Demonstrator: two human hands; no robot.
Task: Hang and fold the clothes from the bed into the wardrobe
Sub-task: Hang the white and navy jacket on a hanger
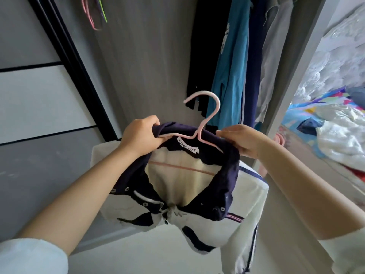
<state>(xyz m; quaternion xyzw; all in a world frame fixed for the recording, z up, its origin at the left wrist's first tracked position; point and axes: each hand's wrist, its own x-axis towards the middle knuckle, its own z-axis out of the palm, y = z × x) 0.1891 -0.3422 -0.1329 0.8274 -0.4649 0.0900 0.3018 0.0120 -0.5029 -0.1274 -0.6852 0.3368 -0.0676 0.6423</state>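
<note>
A white shirt (213, 218) with a dark navy collar hangs on a pink hanger (205, 119) in front of me. The hanger's hook points up toward the open wardrobe (150, 62). My left hand (141, 135) grips the collar and the hanger's left shoulder. My right hand (243, 139) pinches the collar at the hanger's right shoulder. The hanger's lower bar shows through the neck opening. Both forearms reach up from the bottom of the view.
Several clothes hang in the wardrobe, among them a teal top (229, 64) and dark garments (201, 56). Spare pink and green hangers (92, 14) hang at the top left. A sliding door (39, 86) stands to the left. The bed (335, 135) with more clothes lies to the right.
</note>
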